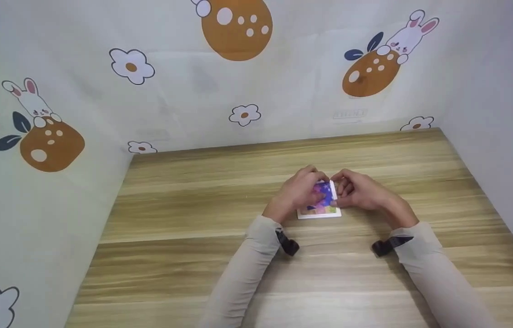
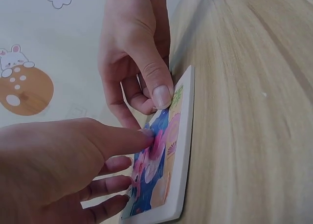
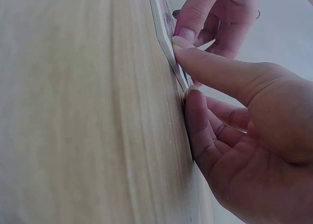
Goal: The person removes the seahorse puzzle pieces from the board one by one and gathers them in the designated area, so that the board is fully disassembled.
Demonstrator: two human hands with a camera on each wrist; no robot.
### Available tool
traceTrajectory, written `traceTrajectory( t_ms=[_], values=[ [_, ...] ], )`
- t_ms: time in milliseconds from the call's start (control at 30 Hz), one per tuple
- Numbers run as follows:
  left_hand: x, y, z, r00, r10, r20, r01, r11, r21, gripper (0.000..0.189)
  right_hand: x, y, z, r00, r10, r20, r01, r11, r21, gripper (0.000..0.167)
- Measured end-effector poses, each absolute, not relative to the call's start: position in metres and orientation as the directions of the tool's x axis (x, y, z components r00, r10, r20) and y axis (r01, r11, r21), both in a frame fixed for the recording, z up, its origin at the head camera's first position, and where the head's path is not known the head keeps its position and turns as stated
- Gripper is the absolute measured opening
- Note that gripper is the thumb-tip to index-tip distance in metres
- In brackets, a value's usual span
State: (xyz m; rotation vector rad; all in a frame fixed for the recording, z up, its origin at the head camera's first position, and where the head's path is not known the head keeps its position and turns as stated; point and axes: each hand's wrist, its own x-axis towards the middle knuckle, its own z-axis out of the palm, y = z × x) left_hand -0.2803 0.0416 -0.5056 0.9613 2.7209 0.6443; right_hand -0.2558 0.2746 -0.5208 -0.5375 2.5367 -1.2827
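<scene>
A small jigsaw puzzle [image 1: 322,210] lies flat on the wooden table, its picture blue, pink and sandy inside a white frame [image 2: 182,170]. My left hand [image 1: 301,189] reaches over it from the left. The left thumb rests on the picture, while the other fingers hang loosely past its side in the left wrist view. At the puzzle's right edge, my right hand [image 1: 362,190] grips the frame, with the thumb [image 3: 210,62] on top and the index finger against the far corner. Both hands cover part of the picture.
The wooden table [image 1: 183,218] runs up to white cloth walls [image 1: 183,105] at the back and both sides, printed with rabbits and flowers. Each wrist wears a black camera strap [image 1: 287,242] over a light sleeve.
</scene>
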Motion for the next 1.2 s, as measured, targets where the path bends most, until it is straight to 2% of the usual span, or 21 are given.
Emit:
traceTrajectory(
  t_ms=[200,467,700,1200],
  values=[
    [-0.279,0.038,-0.515,-0.775,0.631,0.031,0.519,0.607,0.602,0.042,-0.255,0.274,-0.521,-0.902,-0.429,-0.052,-0.213,0.547,-0.810,0.066],
    [-0.279,0.035,-0.531,-0.788,0.602,0.134,0.512,0.517,0.686,0.040,-0.255,0.274,-0.520,-0.904,-0.424,-0.059,-0.203,0.546,-0.813,0.066],
    [-0.278,0.034,-0.537,-0.772,0.602,0.201,0.557,0.491,0.670,0.040,-0.253,0.273,-0.520,-0.902,-0.424,-0.077,-0.184,0.540,-0.821,0.068],
    [-0.275,0.036,-0.537,-0.773,0.594,0.224,0.579,0.515,0.632,0.040,-0.255,0.272,-0.521,-0.902,-0.424,-0.087,-0.180,0.549,-0.816,0.068]
  ],
)
